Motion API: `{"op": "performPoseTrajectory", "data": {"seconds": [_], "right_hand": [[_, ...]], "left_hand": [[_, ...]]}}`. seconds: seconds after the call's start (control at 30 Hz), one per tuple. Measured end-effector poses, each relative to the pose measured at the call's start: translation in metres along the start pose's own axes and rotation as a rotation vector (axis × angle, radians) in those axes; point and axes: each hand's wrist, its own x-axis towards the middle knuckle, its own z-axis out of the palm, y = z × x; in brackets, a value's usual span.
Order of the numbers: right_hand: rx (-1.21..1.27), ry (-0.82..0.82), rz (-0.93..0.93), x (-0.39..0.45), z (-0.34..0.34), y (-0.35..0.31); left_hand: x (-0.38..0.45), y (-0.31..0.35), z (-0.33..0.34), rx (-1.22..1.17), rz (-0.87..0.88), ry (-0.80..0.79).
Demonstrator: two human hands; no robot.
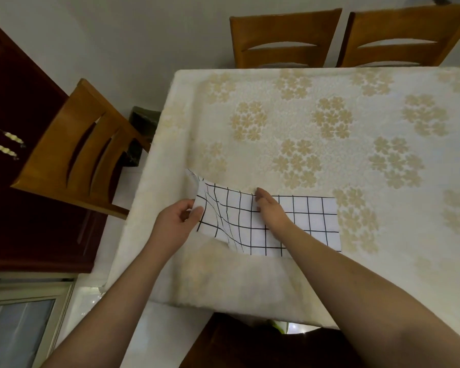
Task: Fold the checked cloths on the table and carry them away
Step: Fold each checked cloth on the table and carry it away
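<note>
A white cloth with a black checked grid (311,221) lies near the front left of the table (329,123). My left hand (178,221) pinches the cloth's left edge and lifts it, so that side curls up off the table. My right hand (270,208) lies flat on the middle of the cloth with straight fingers, pressing it down. The right half of the cloth lies flat. Only one checked cloth is in view.
The table wears a cream tablecloth with beige flower prints. Two wooden chairs (284,41) (404,38) stand at the far side, another wooden chair (83,152) at the left end. A dark red cabinet (16,181) stands further left.
</note>
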Motion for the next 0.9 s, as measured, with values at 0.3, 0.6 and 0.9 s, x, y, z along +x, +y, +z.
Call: {"op": "performPoseTrajectory", "data": {"seconds": [0.3,0.6,0.9], "right_hand": [[0.665,0.018,0.201,0.016,0.011,-0.006],[0.776,-0.048,0.167,0.009,0.0,-0.003],[0.36,0.095,0.076,-0.052,-0.052,-0.029]], "left_hand": [[-0.001,-0.013,-0.011,-0.061,-0.132,0.059],[-0.006,0.006,-0.007,-0.102,-0.067,0.061],[0.0,0.055,0.044,0.057,0.172,-0.059]]}}
